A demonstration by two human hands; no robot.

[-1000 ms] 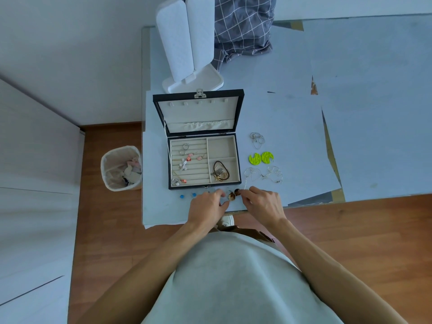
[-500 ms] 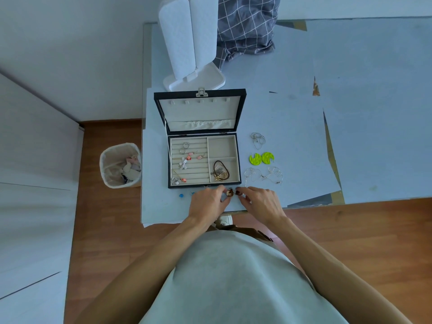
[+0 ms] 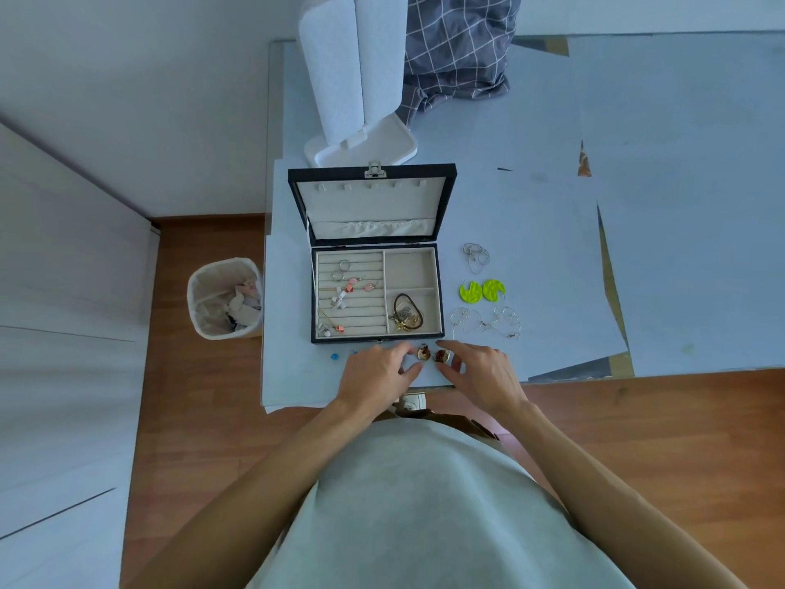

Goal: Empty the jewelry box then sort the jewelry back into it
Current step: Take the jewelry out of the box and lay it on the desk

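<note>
At the near edge of the tabletop (image 3: 552,257), a person's left hand (image 3: 376,376) and right hand (image 3: 482,374) rest with fingers loosely curled around two small brown-and-gold earrings (image 3: 432,354); fingertips touch or nearly touch the pieces, though whether either is pinched cannot be told. Just beyond them sits the jewelry box (image 3: 376,286), black outside and cream-lined, its lid standing open with a gathered pocket and a metal clasp at the top edge. Silver rings, pink earrings and a white piece lie on the ring rolls at left; a dark cord bracelet (image 3: 408,310) tangled with gold pieces fills the near right compartment. To the right of the box lie thin wire hoop earrings (image 3: 484,323), a pair of lime-green earrings (image 3: 482,289) and more silver hoops (image 3: 475,255). Tiny blue studs (image 3: 334,357) lie left of the hands. Behind the box stand a white display stand (image 3: 357,78) and checked grey cloth (image 3: 454,48). A wastebasket (image 3: 225,297) sits on the wooden floor.
</note>
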